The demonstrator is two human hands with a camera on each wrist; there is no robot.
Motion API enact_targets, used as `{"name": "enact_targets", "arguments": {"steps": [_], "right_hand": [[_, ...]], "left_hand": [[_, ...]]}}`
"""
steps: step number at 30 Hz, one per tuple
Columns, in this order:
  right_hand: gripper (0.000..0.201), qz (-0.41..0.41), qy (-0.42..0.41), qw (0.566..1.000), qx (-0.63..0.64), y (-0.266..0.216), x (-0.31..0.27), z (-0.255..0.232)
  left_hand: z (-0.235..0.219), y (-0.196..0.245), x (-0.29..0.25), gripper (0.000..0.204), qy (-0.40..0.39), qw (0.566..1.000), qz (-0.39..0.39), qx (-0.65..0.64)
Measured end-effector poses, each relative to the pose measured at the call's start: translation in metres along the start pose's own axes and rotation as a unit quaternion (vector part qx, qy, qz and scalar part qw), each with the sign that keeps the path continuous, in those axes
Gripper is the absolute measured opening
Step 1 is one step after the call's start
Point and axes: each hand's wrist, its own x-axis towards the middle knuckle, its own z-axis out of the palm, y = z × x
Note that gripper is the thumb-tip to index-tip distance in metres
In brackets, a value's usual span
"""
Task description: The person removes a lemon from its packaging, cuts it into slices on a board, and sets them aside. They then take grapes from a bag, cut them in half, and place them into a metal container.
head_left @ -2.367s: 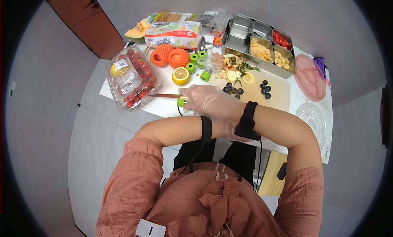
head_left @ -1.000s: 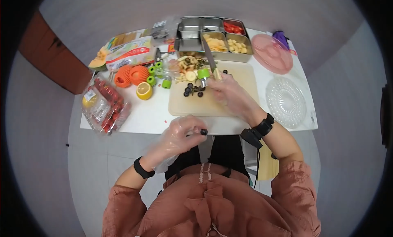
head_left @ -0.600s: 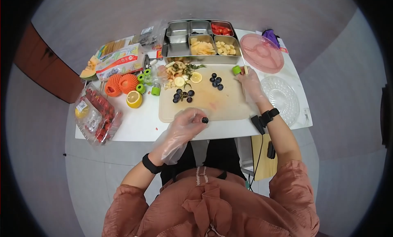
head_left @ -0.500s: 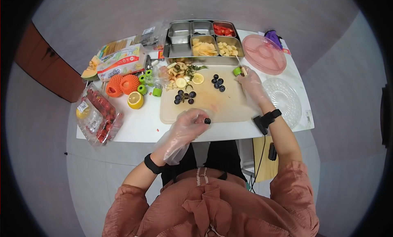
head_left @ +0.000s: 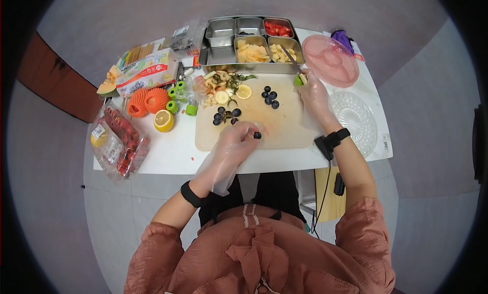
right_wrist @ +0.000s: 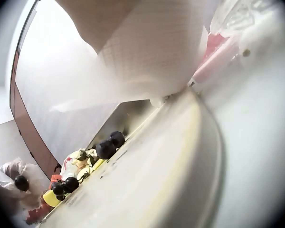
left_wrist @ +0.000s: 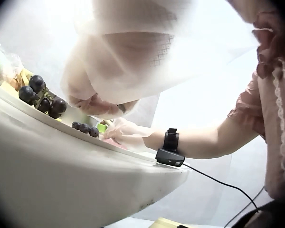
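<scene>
My left hand (head_left: 234, 149), in a clear plastic glove, pinches a dark grape (head_left: 257, 135) over the front edge of the cutting board (head_left: 284, 136). At the board's right side my gloved right hand (head_left: 316, 97) grips a knife (head_left: 290, 55) whose blade points up and left, overlapping the fruit tray. A small green-topped piece (head_left: 298, 81) shows by the knife handle in the same hand. One cluster of grapes (head_left: 271, 96) lies mid-board, and more grapes on a stem (head_left: 225, 115) lie at its left. In the left wrist view the glove hides much of the left fingers.
Behind the board stands a steel tray (head_left: 218, 55) with cut fruit in metal boxes. Fruit peels (head_left: 218, 83) and lemon slices (head_left: 244, 91) lie along the board's back left. A half lemon (head_left: 163, 120) and strawberry pack (head_left: 122, 141) are left; a glass plate (head_left: 353, 124) is right.
My hands were crossed over the front edge, the knife pointing left. They have parted: the right carried the knife to the right, and the left brought the grape up to the board.
</scene>
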Motion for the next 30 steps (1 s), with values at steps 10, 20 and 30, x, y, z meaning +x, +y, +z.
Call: {"name": "enact_targets", "arguments": {"steps": [10,20,30], "right_hand": [[0.047,-0.004,0.053,0.992,0.11,-0.011,-0.041,-0.028],[0.03,0.223,-0.202,0.887,0.35,-0.054,-0.176,-0.048],[0.032,0.177,-0.197,0.945,0.191,-0.06,-0.194,-0.019]], "left_hand": [[0.007,0.011,0.024,0.025,0.0,0.987,0.035,0.154],[0.02,-0.006,0.022,0.024,0.012,0.991,0.059,0.118],[0.023,0.0,0.014,0.025,0.034,0.987,0.051,0.15]]}}
